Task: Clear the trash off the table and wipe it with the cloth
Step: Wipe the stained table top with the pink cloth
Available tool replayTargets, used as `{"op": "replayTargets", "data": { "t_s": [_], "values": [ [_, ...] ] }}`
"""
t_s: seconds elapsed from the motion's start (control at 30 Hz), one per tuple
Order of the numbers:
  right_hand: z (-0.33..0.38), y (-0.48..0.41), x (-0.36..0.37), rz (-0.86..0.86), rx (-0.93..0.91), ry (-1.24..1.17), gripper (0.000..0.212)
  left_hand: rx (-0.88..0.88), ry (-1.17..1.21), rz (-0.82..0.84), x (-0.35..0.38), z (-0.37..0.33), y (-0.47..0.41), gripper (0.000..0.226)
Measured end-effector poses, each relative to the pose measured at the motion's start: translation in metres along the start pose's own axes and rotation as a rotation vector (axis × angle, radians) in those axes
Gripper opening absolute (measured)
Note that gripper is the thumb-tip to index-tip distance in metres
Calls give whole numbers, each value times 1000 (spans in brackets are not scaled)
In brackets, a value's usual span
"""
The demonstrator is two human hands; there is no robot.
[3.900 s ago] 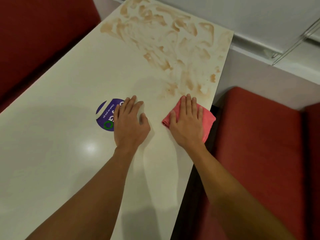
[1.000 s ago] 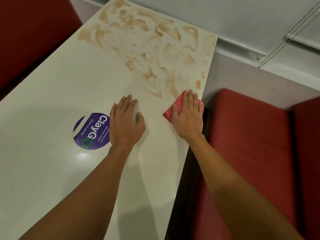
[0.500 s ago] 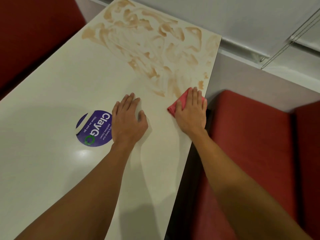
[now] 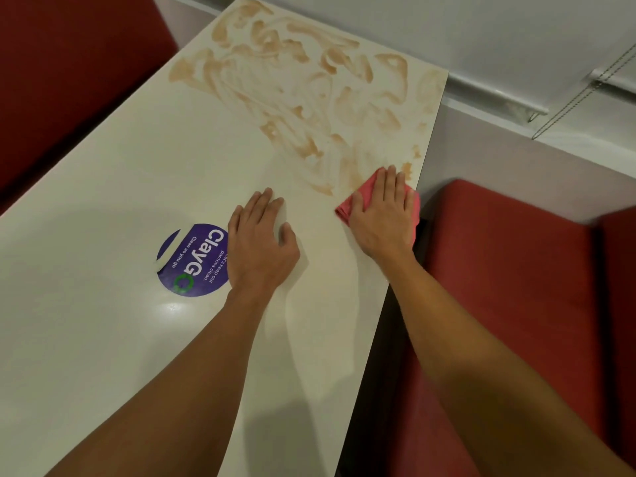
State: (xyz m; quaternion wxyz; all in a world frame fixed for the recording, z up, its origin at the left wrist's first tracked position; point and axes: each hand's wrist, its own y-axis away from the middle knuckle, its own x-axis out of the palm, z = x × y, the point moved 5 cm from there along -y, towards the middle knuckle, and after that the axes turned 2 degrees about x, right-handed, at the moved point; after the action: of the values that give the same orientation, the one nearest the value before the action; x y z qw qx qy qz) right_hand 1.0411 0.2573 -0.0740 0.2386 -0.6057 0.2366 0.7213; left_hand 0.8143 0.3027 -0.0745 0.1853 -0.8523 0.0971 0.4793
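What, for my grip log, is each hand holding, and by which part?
Nothing is gripped: the right hand presses flat atop the pink cloth; the left hand rests on the table.

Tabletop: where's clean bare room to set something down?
Bare: the near tabletop left of the purple sticker, and the strip between the forearms. Brown smears cover the far end; the left hand and the right hand on the pink cloth crowd the middle.

The left grip (image 4: pixel 261 249) lies palm-down, fingers together and thumb splayed to the side; the right grip (image 4: pixel 382 215) reaches farther ahead, also palm-down, fingers straight and close.
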Motion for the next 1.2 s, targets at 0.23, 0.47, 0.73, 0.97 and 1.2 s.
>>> {"op": "replayTargets", "data": {
  "t_s": [0.23, 0.47, 0.73, 0.97, 1.2],
  "values": [
    [7, 57, 5, 52, -332, -38, 74, 4, -13, 3, 0, 1, 0, 51],
    [18, 3, 5, 8, -25, -1, 73, -12, -24, 5, 0, 2, -1, 52],
    [-11, 32, 5, 37, -215, -11, 74, 0, -16, -16, 0, 1, 0, 51],
    [38, 41, 8, 57, -373, -25, 71, 2, -18, -24, 1, 2, -1, 53],
    [16, 26, 4, 16, -117, -21, 73, -13, -27, -35, 1, 3, -1, 52]
  ]
}}
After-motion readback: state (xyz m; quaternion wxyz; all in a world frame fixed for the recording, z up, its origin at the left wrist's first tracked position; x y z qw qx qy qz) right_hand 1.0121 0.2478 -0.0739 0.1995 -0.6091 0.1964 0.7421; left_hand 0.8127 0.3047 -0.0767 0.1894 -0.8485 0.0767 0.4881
